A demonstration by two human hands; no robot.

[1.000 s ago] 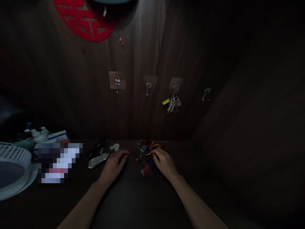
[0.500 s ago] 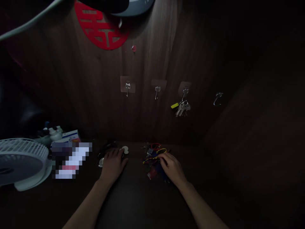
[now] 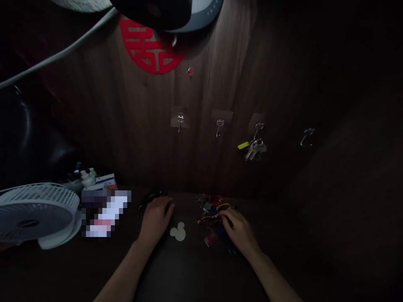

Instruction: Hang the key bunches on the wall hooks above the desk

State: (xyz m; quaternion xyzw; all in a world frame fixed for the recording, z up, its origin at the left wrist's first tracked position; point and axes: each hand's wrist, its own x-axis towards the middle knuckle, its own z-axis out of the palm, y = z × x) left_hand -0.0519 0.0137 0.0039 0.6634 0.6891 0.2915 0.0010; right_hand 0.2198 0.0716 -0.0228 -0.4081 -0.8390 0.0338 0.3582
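My left hand (image 3: 155, 220) lies on the dark tabletop, palm down. Its fingers reach forward and its thumb stands apart; nothing shows in its grasp. A black item (image 3: 151, 196) sits just beyond it, too dark to name. A pale three-lobed tag (image 3: 179, 233) lies to the right of that hand. My right hand (image 3: 238, 228) is closed at the right side of a tangle of keys and coloured cords, fingertips pinched at a yellow cord (image 3: 223, 206). Red and blue cords (image 3: 215, 199) run through the tangle. A red tag (image 3: 210, 240) lies at its near side.
Metal hooks (image 3: 220, 123) line the wooden back wall, one bearing keys (image 3: 253, 149) with a yellow tag. At left stand a white fan (image 3: 53, 214), small bottles (image 3: 87, 179) and boxes (image 3: 107, 181). A red paper-cut (image 3: 151, 54) and a pale cable (image 3: 63, 52) are higher up.
The pale tag has moved nearer to me, from beside my left fingertips to beside the thumb side of that hand. The view has shifted slightly. My right hand stays at the tangle.
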